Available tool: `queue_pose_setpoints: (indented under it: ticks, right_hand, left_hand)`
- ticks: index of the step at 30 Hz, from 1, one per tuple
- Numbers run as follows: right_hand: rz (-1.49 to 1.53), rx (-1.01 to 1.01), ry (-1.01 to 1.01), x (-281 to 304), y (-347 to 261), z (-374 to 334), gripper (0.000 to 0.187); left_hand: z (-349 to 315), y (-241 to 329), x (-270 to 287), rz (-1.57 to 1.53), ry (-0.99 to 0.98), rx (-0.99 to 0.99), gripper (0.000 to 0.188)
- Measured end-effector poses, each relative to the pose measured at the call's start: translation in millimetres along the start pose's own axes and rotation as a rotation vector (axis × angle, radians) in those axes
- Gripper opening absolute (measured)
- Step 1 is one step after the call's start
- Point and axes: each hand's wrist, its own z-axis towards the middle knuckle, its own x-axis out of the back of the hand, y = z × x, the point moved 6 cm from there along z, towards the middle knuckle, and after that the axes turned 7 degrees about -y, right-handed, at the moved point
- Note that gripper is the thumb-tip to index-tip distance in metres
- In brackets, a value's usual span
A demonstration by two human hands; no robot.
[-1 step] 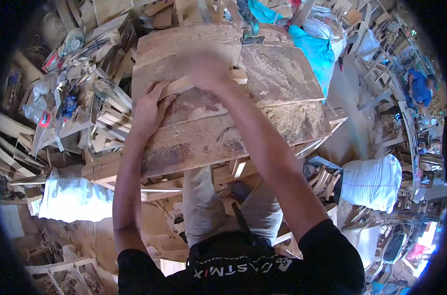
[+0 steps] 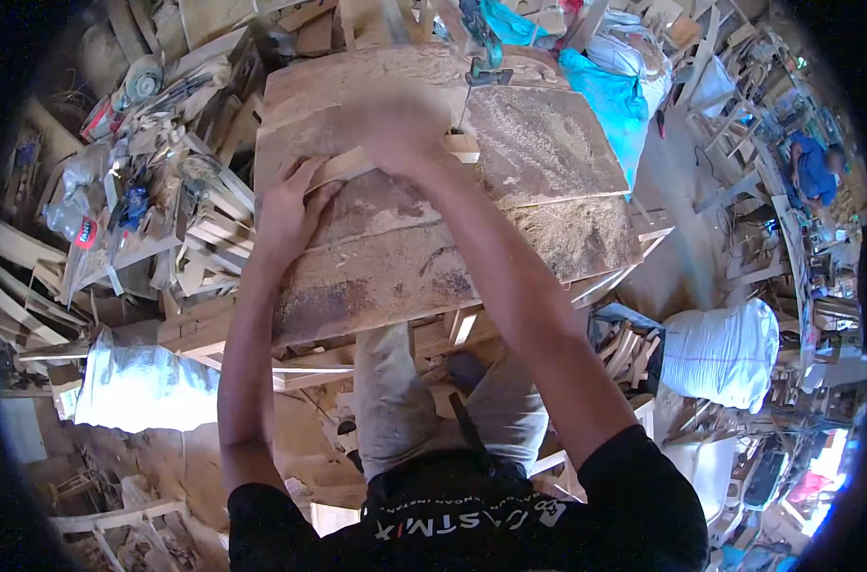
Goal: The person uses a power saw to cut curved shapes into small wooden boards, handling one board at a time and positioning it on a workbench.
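Note:
A pale wooden strip (image 2: 341, 170) lies across the dusty plank worktop (image 2: 376, 272), with its squared right end showing past my right hand. My left hand (image 2: 292, 202) is closed around the left end of the strip, fingers over it and thumb on the near side. Over the middle of the strip lies my right hand (image 2: 405, 143); its fingers are smeared by a blur, so what they hold cannot be made out. Beyond it, a thin saw blade (image 2: 465, 110) rises from the worktop below a green machine head (image 2: 491, 71).
Offcuts (image 2: 214, 234) are heaped at the left beside a plastic bottle (image 2: 76, 219). Turquoise sacking (image 2: 610, 100) hangs by the worktop's far right corner. A full white sack (image 2: 724, 353) stands at the right. Farther off, a person in blue (image 2: 815, 170) sits.

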Motion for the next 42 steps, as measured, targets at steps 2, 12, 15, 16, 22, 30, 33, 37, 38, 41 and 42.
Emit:
queue_pose_setpoints:
  ticks: [2,12,15,16,22,30,33,37,38,41,42]
  right_hand:
    - [-0.157,-0.106,-0.065,-2.0,2.4,1.4,0.059]
    - [-0.047,-0.092,-0.176,-2.8,8.4,18.7,0.069]
    - [-0.046,-0.09,-0.169,-2.2,8.0,20.9,0.069]
    - [-0.043,-0.088,-0.175,-1.5,7.5,21.8,0.069]
    - [-0.06,-0.12,-0.163,0.4,6.3,21.8,0.063]
    - [-0.038,-0.107,-0.15,-12.0,14.5,28.5,0.067]
    - [-0.048,-0.087,-0.2,-6.1,5.6,26.0,0.068]
    - [-0.022,-0.087,-0.19,-12.4,16.0,34.6,0.068]
    - [-0.009,-0.088,-0.171,-17.6,23.4,38.1,0.068]
    - [-0.049,-0.069,-0.165,-14.6,18.4,37.3,0.067]
    - [-0.039,-0.058,-0.18,-11.5,14.4,36.2,0.068]
  left_hand:
    - [2.6,-2.4,-2.4,-0.027,-0.015,-0.002,0.039]
    - [10.5,-7.0,-3.6,0.026,0.015,-0.015,0.041]
    - [11.5,-8.0,-3.9,0.051,0.017,-0.03,0.04]
    - [11.8,-7.2,-3.3,0.053,0.017,-0.033,0.04]
    - [14.8,-7.4,-3.1,0.05,0.012,-0.024,0.039]
    - [16.8,-3.3,-1.3,0.129,0.008,-0.053,0.039]
    - [12.8,-7.0,0.0,0.083,0.028,-0.043,0.038]
    - [16.6,-10.6,-5.5,0.045,0.024,-0.053,0.038]
    - [18.4,-8.9,-5.8,0.06,0.025,-0.065,0.038]
    - [16.4,-9.0,-5.3,0.06,0.028,-0.082,0.039]
    - [15.6,-9.1,-4.5,0.052,0.029,-0.087,0.039]
